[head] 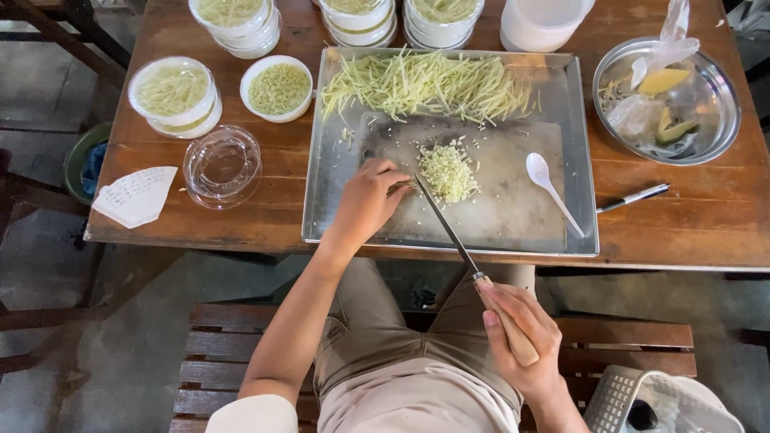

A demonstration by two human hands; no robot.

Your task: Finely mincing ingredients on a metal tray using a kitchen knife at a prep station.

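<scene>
Right hand point(521, 337) gripping knife point(449, 228), blade tip at chopped pile point(447, 172); left hand point(370, 200) curled, pinning shreds on tray point(577, 160), tabletop point(690, 200) underneath.

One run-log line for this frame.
left hand: pinning green shreds | right hand: gripping wooden-handled knife | blade beside chopped green pile | metal tray

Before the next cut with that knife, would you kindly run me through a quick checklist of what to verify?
1. Right hand grips the knife by its wooden handle: ok.
2. Left hand holds the strips beside the blade: ok.
3. Left fingers clear of the edge: cannot tell.
4. Chopped pile sits on the cutting board: ok.
5. White spoon lies away from the blade: ok.
6. Long shreds remain on the tray: ok.
</scene>
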